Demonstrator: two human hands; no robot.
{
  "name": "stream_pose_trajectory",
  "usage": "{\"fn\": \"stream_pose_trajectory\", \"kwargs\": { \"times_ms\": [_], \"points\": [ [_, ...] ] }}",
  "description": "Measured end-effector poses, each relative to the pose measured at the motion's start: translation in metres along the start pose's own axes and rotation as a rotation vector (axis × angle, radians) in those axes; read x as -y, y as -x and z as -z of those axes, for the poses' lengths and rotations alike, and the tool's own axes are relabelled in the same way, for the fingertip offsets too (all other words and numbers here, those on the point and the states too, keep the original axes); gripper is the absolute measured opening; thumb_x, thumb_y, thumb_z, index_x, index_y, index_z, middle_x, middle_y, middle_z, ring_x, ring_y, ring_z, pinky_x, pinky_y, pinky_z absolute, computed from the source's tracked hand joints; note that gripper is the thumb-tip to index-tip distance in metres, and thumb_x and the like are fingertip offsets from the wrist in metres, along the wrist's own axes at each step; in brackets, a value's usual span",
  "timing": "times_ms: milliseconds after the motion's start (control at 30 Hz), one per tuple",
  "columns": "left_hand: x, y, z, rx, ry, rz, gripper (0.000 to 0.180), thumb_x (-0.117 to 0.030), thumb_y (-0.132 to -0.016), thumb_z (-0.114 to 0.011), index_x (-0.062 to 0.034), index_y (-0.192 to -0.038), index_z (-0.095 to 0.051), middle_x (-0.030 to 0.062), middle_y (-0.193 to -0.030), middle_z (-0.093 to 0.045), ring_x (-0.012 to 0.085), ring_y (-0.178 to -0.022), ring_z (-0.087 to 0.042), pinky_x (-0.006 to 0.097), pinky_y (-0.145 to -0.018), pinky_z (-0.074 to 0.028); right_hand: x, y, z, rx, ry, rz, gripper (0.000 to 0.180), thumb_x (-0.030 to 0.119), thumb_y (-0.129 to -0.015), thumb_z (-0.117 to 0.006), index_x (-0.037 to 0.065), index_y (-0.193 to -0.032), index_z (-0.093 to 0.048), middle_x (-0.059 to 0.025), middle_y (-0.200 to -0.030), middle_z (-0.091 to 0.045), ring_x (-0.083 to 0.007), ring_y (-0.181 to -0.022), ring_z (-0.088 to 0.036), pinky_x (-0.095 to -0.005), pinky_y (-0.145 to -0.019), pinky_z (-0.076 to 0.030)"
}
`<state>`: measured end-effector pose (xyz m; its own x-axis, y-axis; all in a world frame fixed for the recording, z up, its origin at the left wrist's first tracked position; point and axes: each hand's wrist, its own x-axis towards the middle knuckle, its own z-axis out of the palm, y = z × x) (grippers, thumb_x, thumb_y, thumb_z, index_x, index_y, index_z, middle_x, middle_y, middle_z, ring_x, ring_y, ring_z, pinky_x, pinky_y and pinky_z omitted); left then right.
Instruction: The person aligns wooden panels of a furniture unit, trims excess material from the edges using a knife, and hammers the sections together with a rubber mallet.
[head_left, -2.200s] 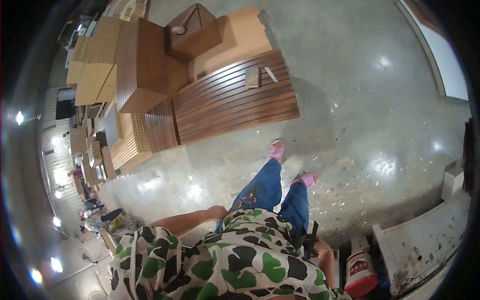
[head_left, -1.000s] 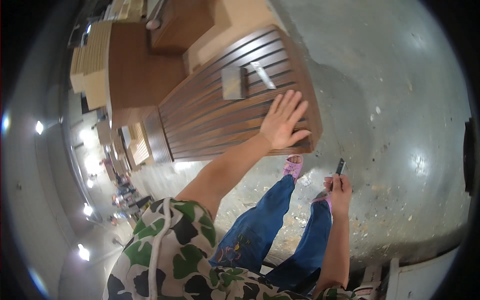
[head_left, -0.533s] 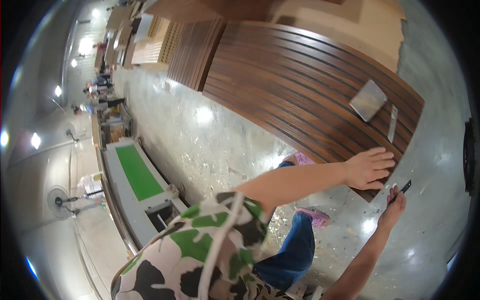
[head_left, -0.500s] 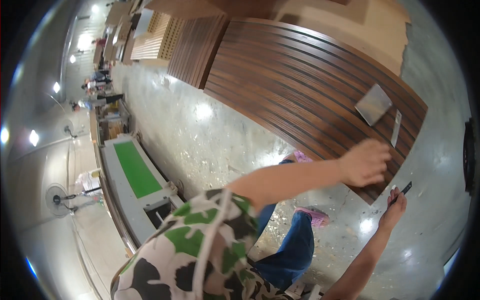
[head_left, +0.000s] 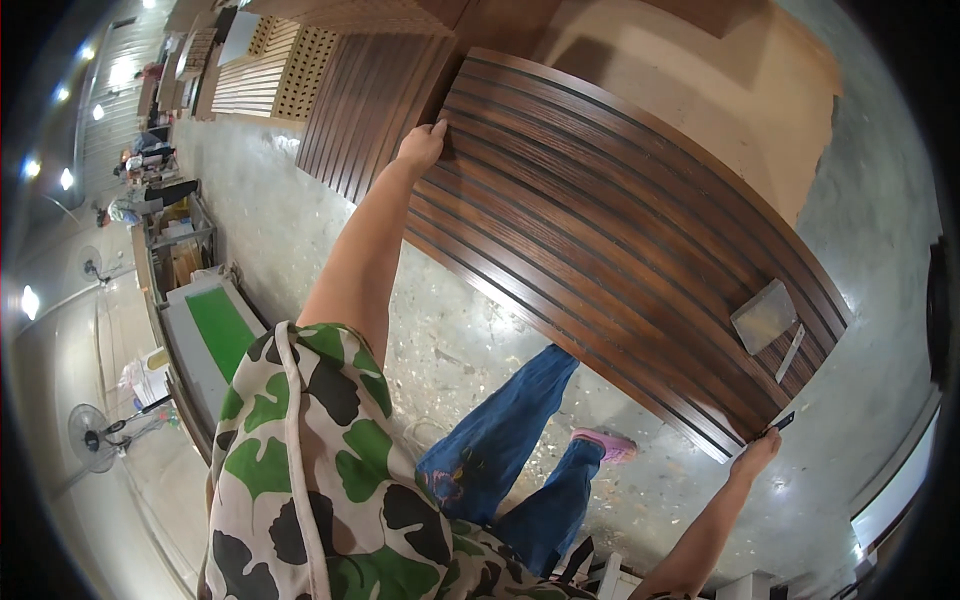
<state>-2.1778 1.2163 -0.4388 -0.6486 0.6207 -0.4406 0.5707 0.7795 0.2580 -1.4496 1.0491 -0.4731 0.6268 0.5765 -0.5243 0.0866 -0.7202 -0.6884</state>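
I have the left hand (head_left: 424, 148) at the brown slatted panel's (head_left: 600, 215) ten-o'clock end, fingers curled, though I cannot tell whether they grip, and the long axis runs from there toward four. My right hand (head_left: 757, 455), closed around a slim black tool (head_left: 785, 421), is nearer the five-o'clock corner. Concrete floor (head_left: 880, 230) spreads at three; tan sheet (head_left: 785, 110) lies at one.
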Motion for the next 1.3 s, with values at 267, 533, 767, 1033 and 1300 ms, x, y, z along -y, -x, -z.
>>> {"fn": "stream_pose_trajectory", "kwargs": {
  "times_ms": [267,533,767,1033,1300],
  "points": [
    [0.021,-0.021,0.012,0.096,0.174,0.125,0.061,-0.049,-0.089,-0.054,0.0001,-0.125,-0.056,0.0213,-0.123,-0.058,0.0329,-0.119,-0.052,0.040,-0.098,-0.041,0.008,0.005,-0.009,0.044,0.060,-0.030,0.026,0.023,-0.099,-0.041,0.000,-0.103,-0.051,-0.0075,-0.100,-0.053,-0.0178,-0.093,-0.047,-0.0312,-0.087,-0.037],
    [0.048,-0.055,0.008,0.139,0.163,0.058,0.061,-0.050,-0.086,-0.059,0.0027,-0.116,-0.062,0.0159,-0.108,-0.065,0.0214,-0.099,-0.058,0.035,-0.085,-0.045,0.003,0.010,-0.006,0.130,0.044,0.051,0.029,0.026,-0.097,-0.043,0.001,-0.107,-0.054,-0.0081,-0.100,-0.054,-0.0185,-0.096,-0.048,-0.0323,-0.089,-0.039],
    [0.029,-0.033,-0.003,0.113,0.254,-0.045,0.057,-0.048,-0.093,-0.050,0.0063,-0.105,-0.064,0.0092,-0.089,-0.064,0.0161,-0.080,-0.059,0.031,-0.074,-0.046,0.017,0.019,-0.011,-0.072,0.223,0.095,0.026,0.019,-0.093,-0.044,0.000,-0.104,-0.058,-0.0127,-0.100,-0.058,-0.0202,-0.091,-0.052,-0.0289,-0.086,-0.040],
    [-0.042,0.033,-0.062,-0.359,-0.371,-0.682,0.047,-0.037,-0.096,-0.045,-0.0007,-0.125,-0.054,0.0208,-0.132,-0.050,0.0376,-0.124,-0.045,0.046,-0.105,-0.034,-0.011,0.015,0.006,0.006,-0.074,-0.045,0.026,0.026,-0.096,-0.045,0.003,-0.101,-0.057,-0.0055,-0.090,-0.055,-0.0145,-0.083,-0.047,-0.0287,-0.081,-0.040],
    [-0.230,0.404,-0.216,0.320,-0.027,-1.632,0.029,-0.008,-0.084,-0.062,0.0000,-0.111,-0.061,0.0165,-0.122,-0.057,0.0344,-0.113,-0.053,0.045,-0.096,-0.041,0.020,0.035,-0.001,-0.021,-0.256,-0.069,0.026,0.023,-0.099,-0.044,-0.001,-0.098,-0.053,-0.0129,-0.094,-0.063,-0.0207,-0.087,-0.054,-0.0313,-0.086,-0.041]
  ]
}}
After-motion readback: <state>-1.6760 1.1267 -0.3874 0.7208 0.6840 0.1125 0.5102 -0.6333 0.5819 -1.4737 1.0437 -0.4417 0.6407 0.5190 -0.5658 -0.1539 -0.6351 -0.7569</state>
